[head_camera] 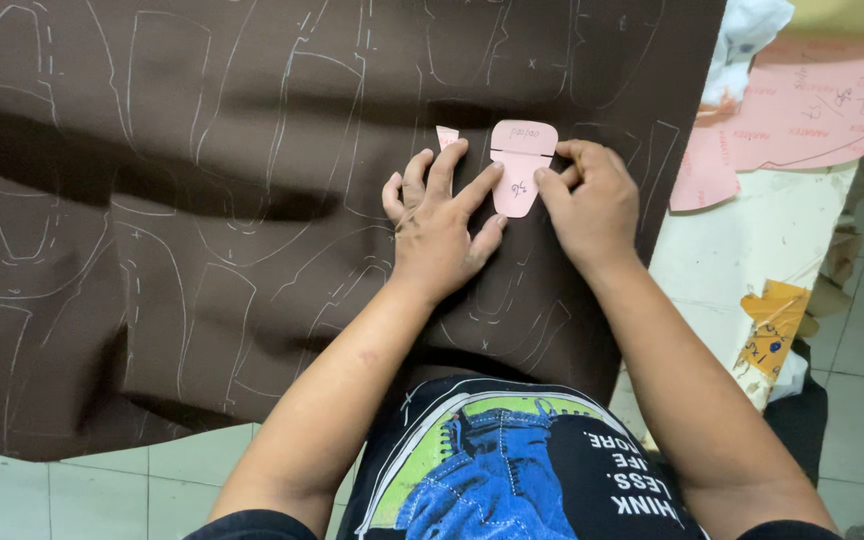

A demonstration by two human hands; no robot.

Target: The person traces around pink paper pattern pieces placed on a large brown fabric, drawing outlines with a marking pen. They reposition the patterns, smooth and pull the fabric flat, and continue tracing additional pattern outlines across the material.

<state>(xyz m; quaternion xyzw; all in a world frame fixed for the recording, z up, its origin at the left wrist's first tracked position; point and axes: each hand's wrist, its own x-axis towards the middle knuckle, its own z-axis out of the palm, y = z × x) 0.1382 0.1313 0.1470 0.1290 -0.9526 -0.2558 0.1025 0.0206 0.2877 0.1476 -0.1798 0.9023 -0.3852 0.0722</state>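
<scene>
Pink template btwn both hands: left grip spread flat on it, right grip pinching its edge.

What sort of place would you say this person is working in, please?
Probably a small tailoring or leather-goods cutting workshop. Brown fabric chalked with traced outlines covers the table; both hands, left hand and right hand, press a small pink paper pattern piece onto it, and larger pink pattern sheets lie nearby.

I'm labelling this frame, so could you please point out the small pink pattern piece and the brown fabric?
small pink pattern piece (520,168), head view, its middle.
brown fabric (202,150), head view, chalk-marked area left of both hands.
</scene>
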